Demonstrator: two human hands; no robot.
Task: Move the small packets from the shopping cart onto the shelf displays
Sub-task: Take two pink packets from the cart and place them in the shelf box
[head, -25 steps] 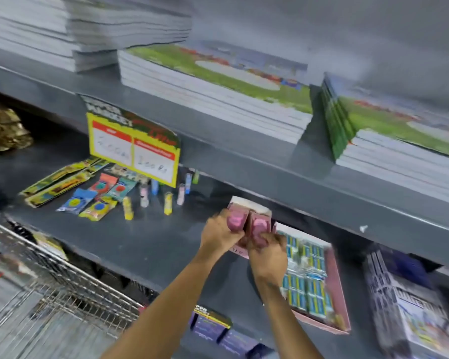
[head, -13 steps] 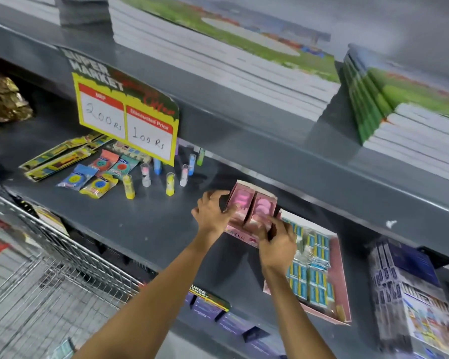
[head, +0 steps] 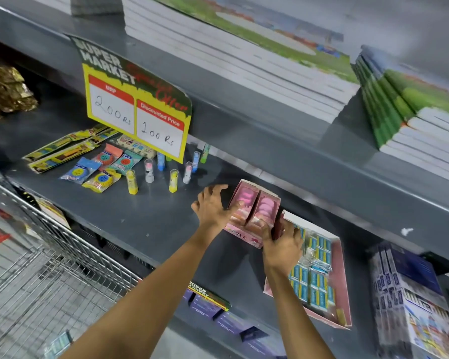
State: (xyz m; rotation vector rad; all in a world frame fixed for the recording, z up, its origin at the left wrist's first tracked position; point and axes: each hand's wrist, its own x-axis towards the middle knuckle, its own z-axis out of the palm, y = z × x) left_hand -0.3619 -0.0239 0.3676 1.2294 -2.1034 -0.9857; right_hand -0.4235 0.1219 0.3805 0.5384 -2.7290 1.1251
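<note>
Left hand (head: 213, 207), fingers spread, braces the packets (head: 254, 207) standing on the shelf (head: 140, 218), right hand (head: 281, 243) gripping their four-o'clock side; best to push both squarely toward twelve before letting go.

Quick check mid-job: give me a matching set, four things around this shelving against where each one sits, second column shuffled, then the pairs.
1 pink cardboard eraser box
2 yellow price sign
3 wire shopping cart
4 stack of green-covered notebooks

A lower left, in front of the shelving
B on the top shelf
C hanging from the top shelf's front edge
D on the middle shelf, between the left hand and the right hand

Pairs: 1-D, 2-C, 3-A, 4-B
</note>
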